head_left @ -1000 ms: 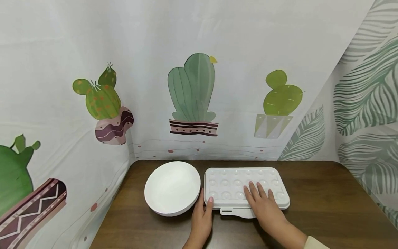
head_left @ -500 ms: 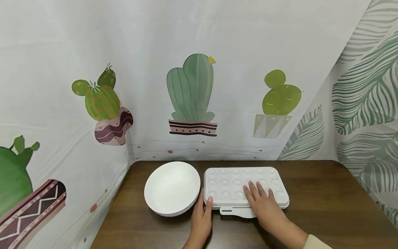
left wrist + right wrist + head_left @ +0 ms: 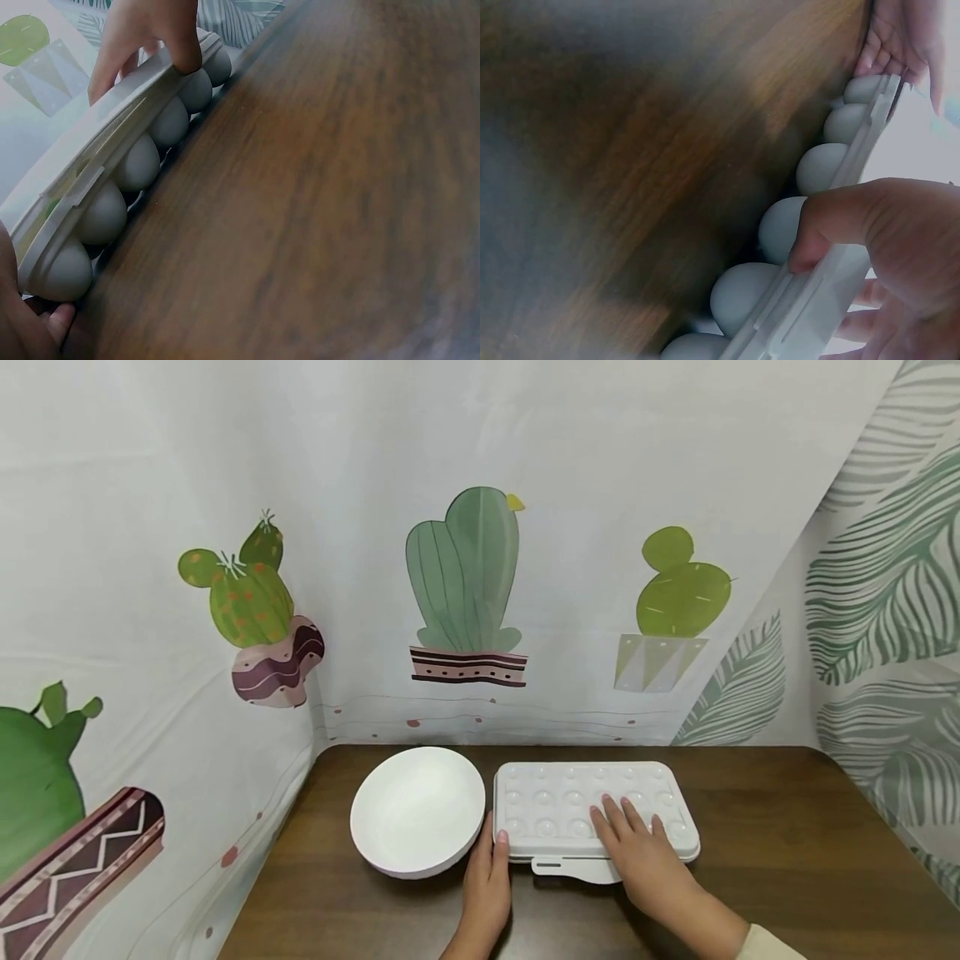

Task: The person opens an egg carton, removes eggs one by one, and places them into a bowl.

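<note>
Little has moved since the earlier frames: both hands stay on the closed egg box [image 3: 596, 814], the left thumb now slightly higher at its near-left corner. Left hand [image 3: 486, 887] grips that corner, thumb on the lid edge, fingers below. Right hand [image 3: 643, 853] lies on the lid's near-right part, fingers spread flat, thumb hooked under the front edge, clasping the box. Box sits on the table [image 3: 787, 860], just right of the white bowl [image 3: 417, 810], apart from it. Patterned curtain [image 3: 465, 585] hangs behind.
</note>
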A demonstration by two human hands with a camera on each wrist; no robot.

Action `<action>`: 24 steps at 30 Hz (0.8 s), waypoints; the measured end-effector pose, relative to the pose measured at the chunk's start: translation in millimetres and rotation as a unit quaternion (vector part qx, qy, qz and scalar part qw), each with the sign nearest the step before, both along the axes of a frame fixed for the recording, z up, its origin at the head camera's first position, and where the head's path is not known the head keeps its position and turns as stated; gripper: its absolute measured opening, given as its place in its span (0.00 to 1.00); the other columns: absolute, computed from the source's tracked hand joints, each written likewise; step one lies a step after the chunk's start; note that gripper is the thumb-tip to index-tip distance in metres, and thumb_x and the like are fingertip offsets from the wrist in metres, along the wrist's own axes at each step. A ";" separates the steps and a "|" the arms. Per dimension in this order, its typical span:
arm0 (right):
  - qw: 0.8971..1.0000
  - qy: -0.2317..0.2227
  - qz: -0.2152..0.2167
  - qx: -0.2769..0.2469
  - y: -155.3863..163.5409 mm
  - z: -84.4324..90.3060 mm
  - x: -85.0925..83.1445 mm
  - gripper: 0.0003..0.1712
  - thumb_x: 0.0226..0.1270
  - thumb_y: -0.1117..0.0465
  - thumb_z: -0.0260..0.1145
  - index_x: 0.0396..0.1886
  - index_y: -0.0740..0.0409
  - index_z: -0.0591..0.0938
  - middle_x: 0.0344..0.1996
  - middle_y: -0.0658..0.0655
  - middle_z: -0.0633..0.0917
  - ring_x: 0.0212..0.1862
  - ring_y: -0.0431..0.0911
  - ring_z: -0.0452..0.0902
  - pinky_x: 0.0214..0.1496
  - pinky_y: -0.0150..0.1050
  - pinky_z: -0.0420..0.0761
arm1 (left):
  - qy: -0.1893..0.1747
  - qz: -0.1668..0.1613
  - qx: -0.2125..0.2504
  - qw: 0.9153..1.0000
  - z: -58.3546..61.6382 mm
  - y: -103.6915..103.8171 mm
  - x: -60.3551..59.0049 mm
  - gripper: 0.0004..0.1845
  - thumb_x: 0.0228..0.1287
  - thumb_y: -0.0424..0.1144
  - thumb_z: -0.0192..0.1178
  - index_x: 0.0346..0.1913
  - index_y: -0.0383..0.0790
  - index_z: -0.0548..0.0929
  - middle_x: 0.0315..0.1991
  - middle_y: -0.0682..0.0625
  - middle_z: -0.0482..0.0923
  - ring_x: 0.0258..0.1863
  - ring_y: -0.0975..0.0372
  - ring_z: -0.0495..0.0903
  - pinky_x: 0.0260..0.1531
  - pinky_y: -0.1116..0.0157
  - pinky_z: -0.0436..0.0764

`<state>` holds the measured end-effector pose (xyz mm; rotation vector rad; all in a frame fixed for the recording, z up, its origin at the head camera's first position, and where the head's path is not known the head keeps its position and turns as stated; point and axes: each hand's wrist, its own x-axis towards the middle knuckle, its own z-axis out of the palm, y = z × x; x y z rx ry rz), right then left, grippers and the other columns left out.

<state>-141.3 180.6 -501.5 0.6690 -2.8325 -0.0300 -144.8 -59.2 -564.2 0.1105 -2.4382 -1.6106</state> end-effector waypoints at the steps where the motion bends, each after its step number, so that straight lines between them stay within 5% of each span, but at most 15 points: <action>1: 1.000 0.002 0.000 -0.001 -0.1 0.1 -0.3 0.46 0.47 0.76 0.72 0.71 0.62 0.70 0.70 0.67 0.72 0.68 0.66 0.72 0.55 0.71 0.77 | -0.002 -0.001 0.003 1.000 0.3 0.0 0.0 0.32 0.81 0.55 0.42 0.77 0.40 0.64 0.73 0.40 0.68 0.73 0.44 0.66 0.70 0.41 0.64; 24: 0.999 -0.001 -0.003 -0.038 4.4 9.0 1.4 0.44 0.46 0.73 0.73 0.69 0.62 0.73 0.70 0.66 0.74 0.68 0.65 0.73 0.56 0.71 0.76 | -0.001 -0.009 0.029 1.000 2.4 -2.1 0.9 0.30 0.84 0.51 0.32 0.75 0.36 0.66 0.76 0.45 0.66 0.76 0.51 0.63 0.74 0.48 0.61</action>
